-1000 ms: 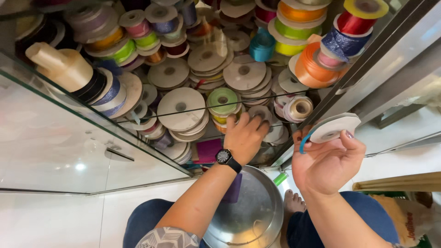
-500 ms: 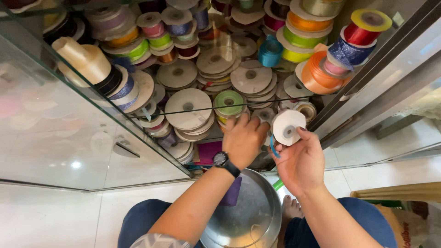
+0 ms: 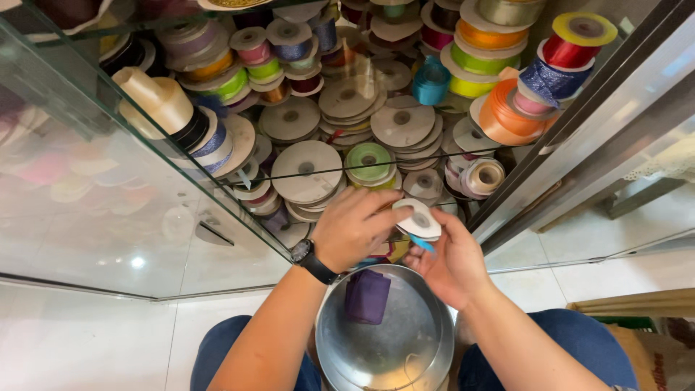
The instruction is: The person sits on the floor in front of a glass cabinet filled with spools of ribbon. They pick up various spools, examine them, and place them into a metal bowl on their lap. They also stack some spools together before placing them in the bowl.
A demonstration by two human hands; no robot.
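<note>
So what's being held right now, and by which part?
A white ribbon spool, gripped at its rim: left hand on one side, right hand under the other. A blue ribbon end hangs below it.

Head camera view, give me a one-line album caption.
Both hands, left hand and right hand, hold a white ribbon spool above a metal bowl.
</note>
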